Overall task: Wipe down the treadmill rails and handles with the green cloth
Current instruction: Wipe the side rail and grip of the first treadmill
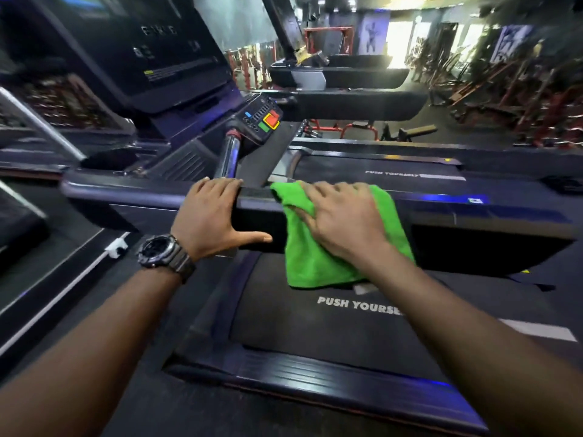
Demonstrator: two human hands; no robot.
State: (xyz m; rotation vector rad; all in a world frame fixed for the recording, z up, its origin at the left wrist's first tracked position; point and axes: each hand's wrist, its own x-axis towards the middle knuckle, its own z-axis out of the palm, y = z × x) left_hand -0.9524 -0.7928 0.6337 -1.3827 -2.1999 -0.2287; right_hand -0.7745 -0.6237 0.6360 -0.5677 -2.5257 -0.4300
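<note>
cloth on the side rail

i see my right hand (344,222) lying flat, fingers spread, pressing the green cloth (318,263) onto the treadmill's side rail (255,197); the cloth drapes down over the near face. my left hand (208,216) rests on the same rail just beside it, fingers straight over the top, thumb out, holding nothing. a watch (159,250) sits on that wrist.

**1 head view, looking down over the rail**

The only camera sits on the person's head, aimed forward and down, close above the treadmill rail (473,212), with wide-angle bending at the edges and the gym floor beyond.
</note>
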